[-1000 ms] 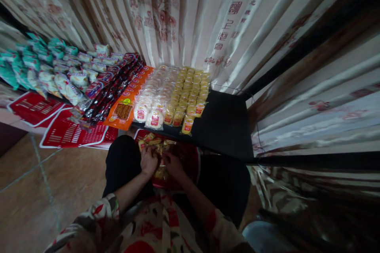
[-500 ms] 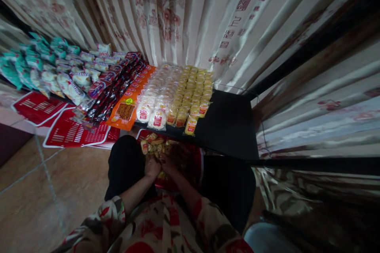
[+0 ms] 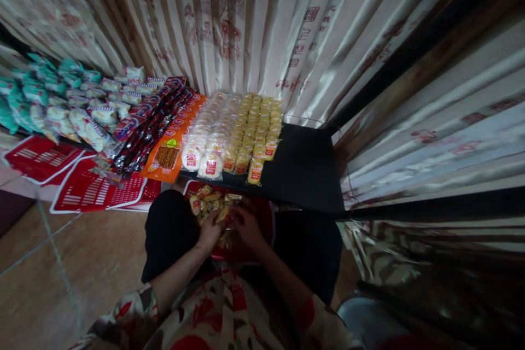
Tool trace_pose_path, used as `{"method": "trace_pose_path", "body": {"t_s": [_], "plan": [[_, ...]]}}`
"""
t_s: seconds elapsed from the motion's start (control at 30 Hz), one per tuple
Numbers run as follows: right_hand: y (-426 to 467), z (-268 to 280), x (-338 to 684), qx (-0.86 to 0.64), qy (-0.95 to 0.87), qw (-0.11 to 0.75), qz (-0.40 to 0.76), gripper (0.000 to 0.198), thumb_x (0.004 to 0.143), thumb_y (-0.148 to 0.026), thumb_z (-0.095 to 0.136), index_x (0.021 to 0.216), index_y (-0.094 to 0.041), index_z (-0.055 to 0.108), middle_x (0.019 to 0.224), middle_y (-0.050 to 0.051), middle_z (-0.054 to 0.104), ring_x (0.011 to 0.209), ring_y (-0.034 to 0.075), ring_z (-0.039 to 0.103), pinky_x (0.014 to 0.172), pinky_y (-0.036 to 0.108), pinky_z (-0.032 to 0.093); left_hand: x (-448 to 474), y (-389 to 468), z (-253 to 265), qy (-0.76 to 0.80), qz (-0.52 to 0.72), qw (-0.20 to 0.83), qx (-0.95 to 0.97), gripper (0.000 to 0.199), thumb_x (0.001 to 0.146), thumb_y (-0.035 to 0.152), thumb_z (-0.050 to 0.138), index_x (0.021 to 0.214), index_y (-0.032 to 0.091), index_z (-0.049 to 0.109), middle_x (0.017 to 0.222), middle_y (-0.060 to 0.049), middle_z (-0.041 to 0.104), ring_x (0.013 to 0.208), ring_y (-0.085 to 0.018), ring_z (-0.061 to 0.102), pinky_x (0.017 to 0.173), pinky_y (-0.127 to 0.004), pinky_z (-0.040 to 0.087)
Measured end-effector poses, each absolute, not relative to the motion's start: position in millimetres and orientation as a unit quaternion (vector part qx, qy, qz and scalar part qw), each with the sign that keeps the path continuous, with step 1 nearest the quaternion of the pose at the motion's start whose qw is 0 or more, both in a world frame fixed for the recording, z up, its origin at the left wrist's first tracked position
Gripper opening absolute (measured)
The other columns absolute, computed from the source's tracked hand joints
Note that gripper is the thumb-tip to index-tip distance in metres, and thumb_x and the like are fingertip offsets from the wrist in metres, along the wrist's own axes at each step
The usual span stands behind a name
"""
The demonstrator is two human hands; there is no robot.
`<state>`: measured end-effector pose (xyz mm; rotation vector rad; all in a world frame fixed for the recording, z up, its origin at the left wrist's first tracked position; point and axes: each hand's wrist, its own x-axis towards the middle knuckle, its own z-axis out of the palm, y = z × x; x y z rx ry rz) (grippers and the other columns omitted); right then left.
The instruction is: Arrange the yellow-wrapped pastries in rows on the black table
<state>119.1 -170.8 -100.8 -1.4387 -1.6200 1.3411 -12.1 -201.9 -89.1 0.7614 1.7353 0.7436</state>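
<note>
Over the red basket (image 3: 268,224) between my knees, my left hand (image 3: 210,232) is closed on a small yellow snack packet (image 3: 222,215). Close beside it, my right hand (image 3: 248,228) has its fingers curled in toward that packet; what they pinch is too dark to make out. Several more yellow wrapped snacks (image 3: 204,205) lie loose in the basket under both hands. In front, on the black shelf (image 3: 307,169), stand rows of yellow wrapped snacks (image 3: 256,126) with white round packets (image 3: 211,165) to their left.
Further left on the shelf are an orange snack bag (image 3: 166,156), dark red packets (image 3: 151,120), white-and-blue packets (image 3: 88,126) and green packets (image 3: 35,90). Two red baskets (image 3: 94,186) stand below on the tiled floor. A patterned curtain (image 3: 254,22) hangs behind, with a dark bar (image 3: 377,87) at right.
My hands were together low over the basket; now they are a little apart, with a yellow packet showing at my left fingers. The view has shifted slightly to the right.
</note>
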Motion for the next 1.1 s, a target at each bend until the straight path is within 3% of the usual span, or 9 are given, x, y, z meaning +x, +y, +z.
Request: {"method": "trace_pose_path", "body": {"t_s": [0.13, 0.27, 0.43, 0.63, 0.8, 0.93, 1.1], "plan": [[-170, -73, 143, -0.528, -0.653, 0.303, 0.451, 0.026, 0.077, -0.017, 0.052, 0.100, -0.021, 0.063, 0.098, 0.004, 0.067, 0.090, 0.018, 0.062, 0.086, 0.036, 0.047, -6, -197, -59, 0.670, 0.337, 0.616, 0.240, 0.041, 0.072, 0.016, 0.053, 0.113, 0.016, 0.056, 0.090, -0.005, 0.069, 0.076, -0.015, 0.064, 0.070, -0.027, 0.051], [-169, -48, 163, -0.534, -0.718, 0.277, 0.350, 0.020, 0.078, -0.017, 0.053, 0.094, -0.022, 0.064, 0.094, 0.005, 0.063, 0.088, 0.019, 0.059, 0.083, 0.037, 0.047, -1, -186, -34, 0.617, 0.319, 0.648, 0.313, 0.036, 0.071, 0.018, 0.055, 0.107, 0.016, 0.061, 0.095, -0.006, 0.069, 0.083, -0.017, 0.064, 0.075, -0.029, 0.050], [-163, -23, 184, -0.508, -0.773, 0.263, 0.274, 0.033, 0.076, -0.013, 0.055, 0.106, -0.023, 0.062, 0.107, 0.008, 0.061, 0.100, 0.022, 0.055, 0.090, 0.038, 0.044, 3, -163, -13, 0.578, 0.283, 0.590, 0.488, 0.043, 0.069, 0.021, 0.060, 0.112, 0.017, 0.058, 0.101, -0.006, 0.067, 0.087, -0.017, 0.062, 0.079, -0.029, 0.049], [-154, -11, 201, -0.489, -0.785, 0.234, 0.299, 0.052, 0.075, -0.011, 0.054, 0.125, -0.024, 0.051, 0.120, 0.007, 0.060, 0.108, 0.022, 0.056, 0.096, 0.040, 0.042, 18, -135, 7, 0.554, 0.213, 0.478, 0.647, 0.044, 0.067, 0.027, 0.064, 0.110, 0.019, 0.057, 0.098, -0.003, 0.067, 0.088, -0.018, 0.061, 0.082, -0.029, 0.047], [-144, -7, 209, -0.513, -0.727, 0.288, 0.354, 0.040, 0.077, -0.024, 0.057, 0.117, -0.024, 0.057, 0.101, 0.005, 0.066, 0.089, 0.019, 0.062, 0.081, 0.034, 0.050, 39, -120, 19, 0.582, 0.230, 0.415, 0.660, 0.041, 0.070, 0.029, 0.062, 0.110, 0.021, 0.056, 0.089, -0.002, 0.067, 0.082, -0.017, 0.062, 0.079, -0.028, 0.048], [-128, -15, 217, -0.564, -0.645, 0.360, 0.370, 0.035, 0.075, -0.033, 0.060, 0.109, -0.022, 0.061, 0.088, 0.003, 0.061, 0.066, 0.013, 0.060, 0.063, 0.027, 0.051, 60, -113, 14, 0.573, 0.338, 0.434, 0.608, 0.054, 0.072, 0.024, 0.057, 0.124, 0.016, 0.044, 0.097, -0.006, 0.062, 0.073, -0.013, 0.062, 0.073, -0.028, 0.052], [-92, -31, 221, -0.593, -0.587, 0.425, 0.352, 0.034, 0.073, -0.034, 0.059, 0.104, -0.020, 0.062, 0.086, 0.002, 0.057, 0.059, 0.011, 0.056, 0.059, 0.026, 0.051, 83, -118, 4, 0.550, 0.443, 0.369, 0.604, 0.046, 0.077, 0.018, 0.047, 0.123, 0.014, 0.045, 0.116, -0.014, 0.056, 0.096, -0.018, 0.060, 0.085, -0.034, 0.051]]}}
